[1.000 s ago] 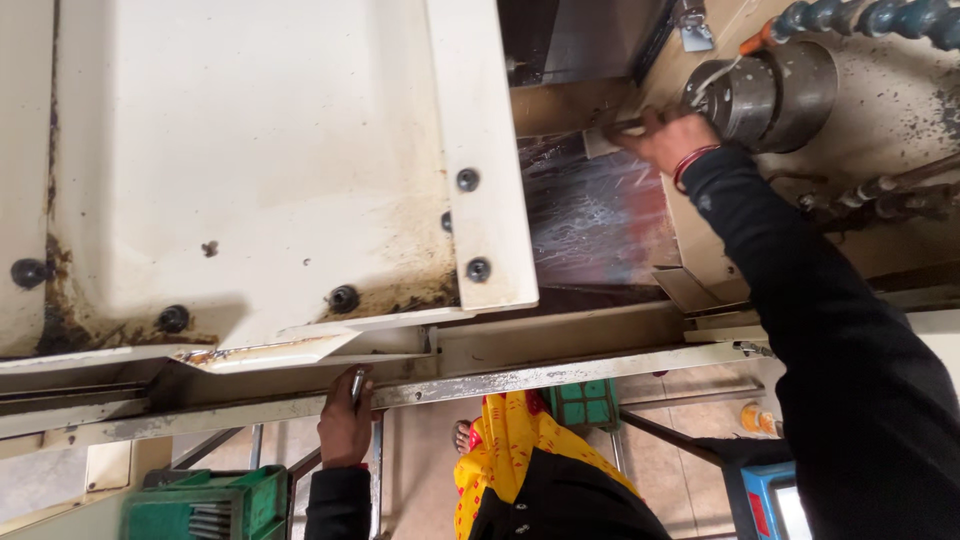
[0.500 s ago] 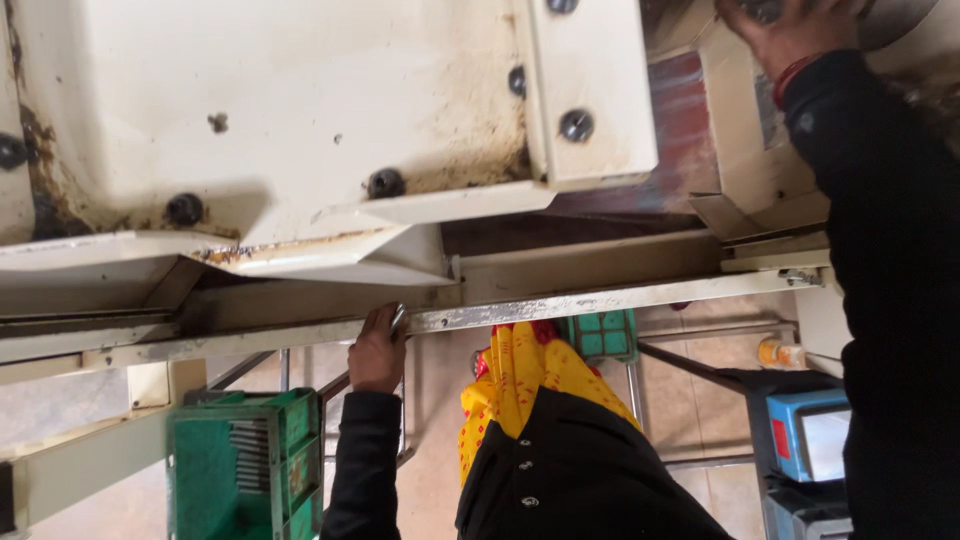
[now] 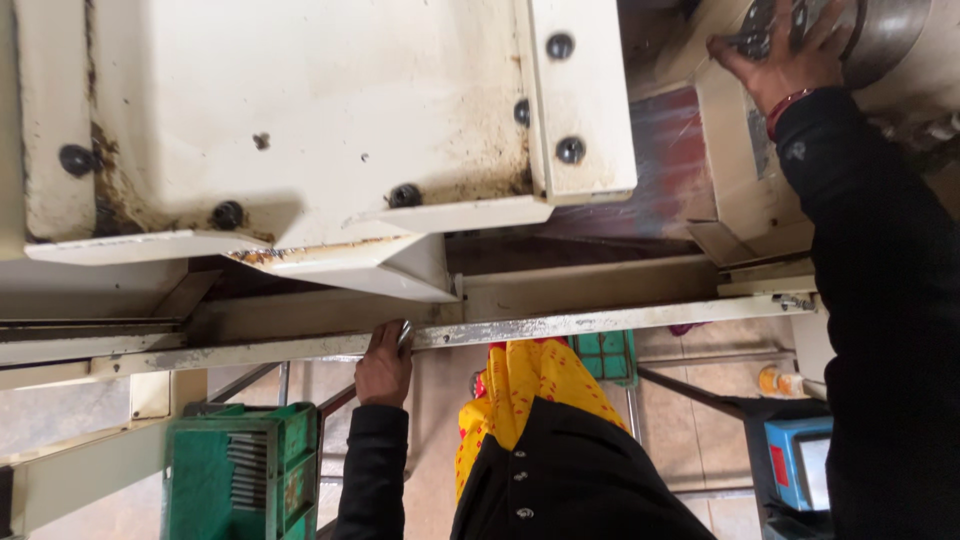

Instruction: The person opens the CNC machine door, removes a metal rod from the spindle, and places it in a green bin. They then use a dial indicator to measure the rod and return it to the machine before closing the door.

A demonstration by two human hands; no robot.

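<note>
My left hand (image 3: pixel 385 365), in a dark sleeve, is curled over the edge of a worn, pale metal rail (image 3: pixel 620 322) that runs across the machine's front. A small metal handle (image 3: pixel 405 335) shows between its fingers. My right hand (image 3: pixel 775 55) reaches up to the top right. Its fingers are spread and pressed around the face of a grey steel chuck (image 3: pixel 890 35). A red band sits at that wrist. A yellow patterned cloth (image 3: pixel 530 390) and my dark buttoned jacket (image 3: pixel 570 480) fill the lower middle.
A large cream machine housing (image 3: pixel 300 110) with dark bolts and oily stains fills the upper left. A reddish-grey panel (image 3: pixel 660 170) lies behind it. Below stand a green metal box (image 3: pixel 240 470), a green crate (image 3: pixel 605 355), a blue box (image 3: pixel 800 460) and a tiled floor (image 3: pixel 690 400).
The view has shifted and closed in on the machine. My left hand stays on the rail. My right hand stays at the chuck, its fingers now spread over its face.
</note>
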